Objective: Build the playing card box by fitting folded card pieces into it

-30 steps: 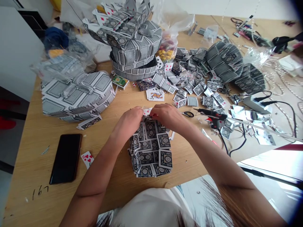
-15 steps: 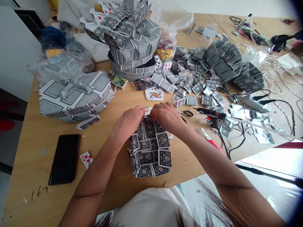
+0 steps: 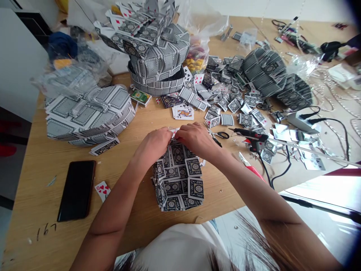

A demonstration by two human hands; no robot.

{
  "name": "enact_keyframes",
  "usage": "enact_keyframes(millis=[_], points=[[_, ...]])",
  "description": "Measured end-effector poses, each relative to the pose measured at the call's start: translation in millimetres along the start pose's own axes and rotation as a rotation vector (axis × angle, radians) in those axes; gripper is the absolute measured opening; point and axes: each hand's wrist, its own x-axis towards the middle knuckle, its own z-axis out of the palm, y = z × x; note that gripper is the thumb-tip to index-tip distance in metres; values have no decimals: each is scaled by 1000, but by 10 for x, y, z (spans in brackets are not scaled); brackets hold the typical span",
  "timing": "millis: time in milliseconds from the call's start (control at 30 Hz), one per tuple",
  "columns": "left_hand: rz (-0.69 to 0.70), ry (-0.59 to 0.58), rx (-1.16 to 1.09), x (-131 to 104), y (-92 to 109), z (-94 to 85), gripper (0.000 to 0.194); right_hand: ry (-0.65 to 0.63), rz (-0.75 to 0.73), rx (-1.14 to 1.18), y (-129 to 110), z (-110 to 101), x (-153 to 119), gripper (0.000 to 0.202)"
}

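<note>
Edged slightly leftward, from where I stand, the right hand [image 3: 194,138] covers more of the small white card [image 3: 174,132] it pinches with the left hand [image 3: 156,143], at twelve o'clock on the card-covered piece [image 3: 180,178], a phone [image 3: 76,191] lying at nine o'clock on the surface [image 3: 36,177].

Phone [image 3: 76,191] left of card structure [image 3: 178,182], glue gun [image 3: 254,138] right.
</note>
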Motion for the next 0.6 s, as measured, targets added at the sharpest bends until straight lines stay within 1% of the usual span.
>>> enact_keyframes(millis=[233, 367, 433, 500, 600], points=[[7, 6, -90, 8, -60, 18, 7, 3, 41, 48, 19, 23, 36, 17], [12, 6, -64, 4, -46, 29, 9, 6, 46, 57, 18, 28, 28, 16], [3, 12, -64, 3, -43, 34, 12, 43, 44, 80, 26, 24, 7, 16], [14, 37, -112, 5, -48, 29, 15, 95, 42, 162, 41, 5, -20, 16], [78, 96, -259, 1, -59, -8, 13, 153, 73, 414, 65, -58, -48, 13]])
